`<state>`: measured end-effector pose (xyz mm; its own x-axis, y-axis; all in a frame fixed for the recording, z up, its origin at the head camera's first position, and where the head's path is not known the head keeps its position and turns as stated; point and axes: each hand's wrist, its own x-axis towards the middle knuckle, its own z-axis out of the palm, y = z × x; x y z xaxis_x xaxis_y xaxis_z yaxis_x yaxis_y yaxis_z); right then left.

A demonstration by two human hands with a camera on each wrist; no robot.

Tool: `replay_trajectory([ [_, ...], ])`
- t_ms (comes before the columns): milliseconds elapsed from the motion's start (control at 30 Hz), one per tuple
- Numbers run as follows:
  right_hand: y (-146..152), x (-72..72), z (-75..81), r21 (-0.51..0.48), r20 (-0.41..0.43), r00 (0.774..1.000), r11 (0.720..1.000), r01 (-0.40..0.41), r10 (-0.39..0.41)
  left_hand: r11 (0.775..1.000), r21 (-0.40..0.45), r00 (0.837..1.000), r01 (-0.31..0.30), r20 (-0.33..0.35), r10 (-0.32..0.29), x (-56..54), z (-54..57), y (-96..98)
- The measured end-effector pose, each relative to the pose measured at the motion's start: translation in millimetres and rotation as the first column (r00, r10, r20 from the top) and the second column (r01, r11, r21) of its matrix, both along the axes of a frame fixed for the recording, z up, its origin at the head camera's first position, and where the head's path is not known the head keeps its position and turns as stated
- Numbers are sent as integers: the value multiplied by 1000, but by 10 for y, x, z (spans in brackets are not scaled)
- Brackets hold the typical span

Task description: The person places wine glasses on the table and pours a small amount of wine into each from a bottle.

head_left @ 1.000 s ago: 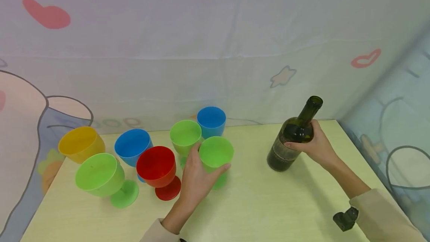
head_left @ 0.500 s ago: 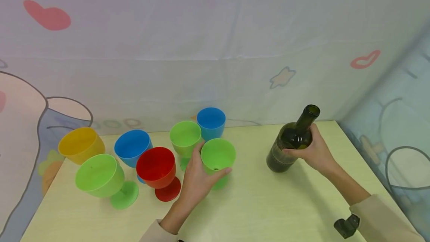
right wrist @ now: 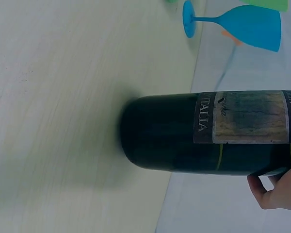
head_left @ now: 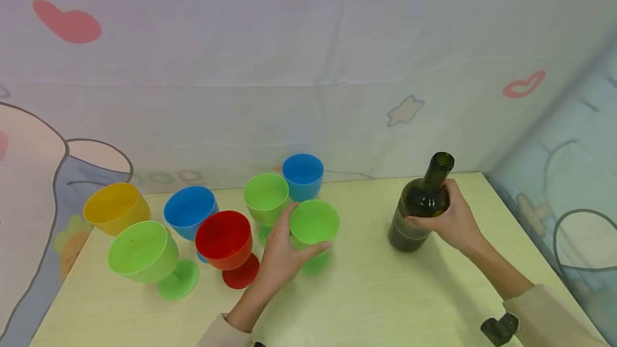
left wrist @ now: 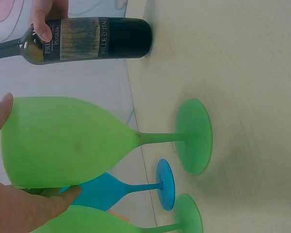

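I grip the wine bottle (head_left: 415, 202) neck-up in my right hand (head_left: 452, 219), well apart rightward from the green goblet (head_left: 314, 226) clasped in my left hand (head_left: 283, 257).

The left forearm (head_left: 251, 307) slants up and inward from a beige sleeve (head_left: 223, 332), and the left hand (head_left: 284, 256) grips with thumb and fingers set apart. Well apart from it, the right hand (head_left: 450, 219) also grips, thumb pointing inward, its bare forearm (head_left: 498, 262) angling back to a matching cuff (head_left: 523, 304)
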<state>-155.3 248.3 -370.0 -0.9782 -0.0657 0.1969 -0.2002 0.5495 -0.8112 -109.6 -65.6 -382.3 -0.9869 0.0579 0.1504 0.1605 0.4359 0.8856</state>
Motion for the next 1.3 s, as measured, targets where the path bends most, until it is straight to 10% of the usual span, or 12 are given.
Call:
replay_trajectory([
  [400, -59, 109, 117, 124, -144, 990, 992, 13, 5, 999, 26, 997, 41, 69, -43, -46, -17, -27],
  [633, -181, 130, 142, 306, -312, 944, 952, -11, 112, 999, 17, 995, 51, 87, -53, -45, 0, -39],
  [1300, -432, 203, 194, 804, -409, 849, 573, 161, 335, 998, -4, 992, 57, 115, -56, -52, 20, -41],
])
